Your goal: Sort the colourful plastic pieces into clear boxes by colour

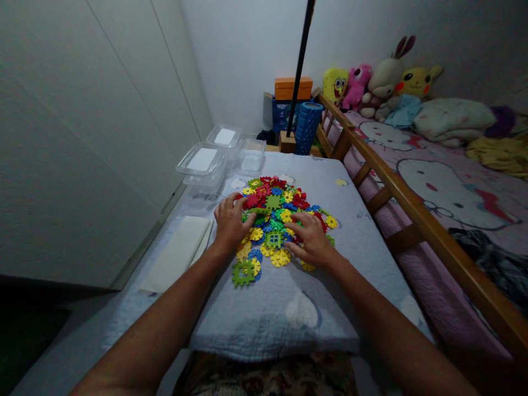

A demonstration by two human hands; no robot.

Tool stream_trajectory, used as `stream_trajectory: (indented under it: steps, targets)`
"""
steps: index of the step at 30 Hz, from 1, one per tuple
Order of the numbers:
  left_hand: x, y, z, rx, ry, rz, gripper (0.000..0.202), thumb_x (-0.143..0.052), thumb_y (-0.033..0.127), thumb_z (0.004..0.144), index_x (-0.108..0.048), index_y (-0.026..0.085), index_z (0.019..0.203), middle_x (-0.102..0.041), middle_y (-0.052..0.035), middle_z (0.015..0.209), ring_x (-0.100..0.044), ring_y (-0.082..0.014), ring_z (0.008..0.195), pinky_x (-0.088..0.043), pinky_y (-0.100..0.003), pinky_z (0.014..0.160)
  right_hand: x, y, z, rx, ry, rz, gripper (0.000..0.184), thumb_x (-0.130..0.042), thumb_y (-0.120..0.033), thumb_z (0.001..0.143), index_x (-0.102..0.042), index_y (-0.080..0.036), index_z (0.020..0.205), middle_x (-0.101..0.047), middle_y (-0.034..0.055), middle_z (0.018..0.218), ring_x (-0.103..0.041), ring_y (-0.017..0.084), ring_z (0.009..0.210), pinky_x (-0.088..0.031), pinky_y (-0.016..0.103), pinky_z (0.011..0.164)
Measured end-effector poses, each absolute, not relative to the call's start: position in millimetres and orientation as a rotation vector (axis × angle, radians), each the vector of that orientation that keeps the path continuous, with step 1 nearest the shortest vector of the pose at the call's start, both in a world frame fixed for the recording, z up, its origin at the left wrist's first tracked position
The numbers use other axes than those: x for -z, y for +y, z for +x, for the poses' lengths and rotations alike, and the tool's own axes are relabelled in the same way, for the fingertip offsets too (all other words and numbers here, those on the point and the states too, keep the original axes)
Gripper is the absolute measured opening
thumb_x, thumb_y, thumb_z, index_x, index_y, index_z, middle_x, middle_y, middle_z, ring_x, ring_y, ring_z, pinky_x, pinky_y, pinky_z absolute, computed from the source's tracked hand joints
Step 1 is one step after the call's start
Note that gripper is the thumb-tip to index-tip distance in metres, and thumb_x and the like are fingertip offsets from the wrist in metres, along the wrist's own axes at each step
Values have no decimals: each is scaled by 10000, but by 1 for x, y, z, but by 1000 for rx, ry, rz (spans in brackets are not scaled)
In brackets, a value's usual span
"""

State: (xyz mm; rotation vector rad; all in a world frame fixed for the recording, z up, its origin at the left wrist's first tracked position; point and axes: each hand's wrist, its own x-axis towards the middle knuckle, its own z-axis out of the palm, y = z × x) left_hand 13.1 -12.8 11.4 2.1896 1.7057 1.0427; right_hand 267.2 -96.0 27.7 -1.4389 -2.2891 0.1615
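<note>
A heap of plastic building pieces [277, 223] in red, yellow, green and blue spreads over the cloth-covered table [272, 313]. Some are round notched discs, others square with toothed edges. My left hand [231, 221] rests at the heap's left side, fingers apart and touching pieces. On the right side, my right hand [310, 237] lies over the pieces with its fingers spread. Between the hands sits a green square piece with a window pattern [274, 239]. Nearer to me, a green square frame piece [243, 273] lies beside a yellow disc. Neither hand visibly grips a piece.
Lidded clear plastic boxes [202, 159] stand at the table's back left. A folded cream cloth or sheet [176, 254] lies on the left. Along the right runs a wooden bed rail [381, 184]. A black pole [300, 66] rises behind the table near a blue foam roller [308, 127].
</note>
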Motion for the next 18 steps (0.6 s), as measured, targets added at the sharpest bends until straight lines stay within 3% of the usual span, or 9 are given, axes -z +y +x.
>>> stream_trajectory:
  steps: [4, 8, 11, 18]
  targets:
    - [-2, -1, 10, -989, 1713, 2142, 460, -701, 425, 845, -651, 216, 1252, -492, -167, 1504, -422, -394, 1419, -340, -589, 1174, -23, -95, 241, -164, -2432, -1410, 416, -679, -419, 905, -711, -288, 1298, -546, 118, 1506, -402, 355, 1416, -261, 587, 1192]
    - [10, 6, 4, -881, 1544, 2183, 361, -630, 410, 885, -692, 203, 1175, -601, -139, 1345, -505, -332, 1344, -377, -528, 1179, -19, -85, 247, -101, -2399, -1545, 366, -659, -456, 927, -738, -285, 1241, -605, 105, 1462, -413, 387, 1397, -218, 650, 1192]
    - [13, 10, 0, -859, 1495, 2205, 358, -625, 399, 867, -707, 199, 1153, -609, -141, 1329, -506, -337, 1344, -373, -534, 1187, -21, -81, 260, -41, -2286, -1683, 366, -640, -496, 936, -751, -258, 1190, -641, 109, 1421, -424, 406, 1378, -185, 675, 1194]
    - [2, 25, 3, -966, 1461, 2170, 468, -520, 215, 807, -683, 140, 1239, -506, -162, 1462, -483, -330, 1397, -349, -501, 1214, -23, -80, 257, -31, -2191, -1727, 416, -583, -416, 970, -704, -161, 1275, -663, 129, 1388, -438, 376, 1367, -201, 609, 1215]
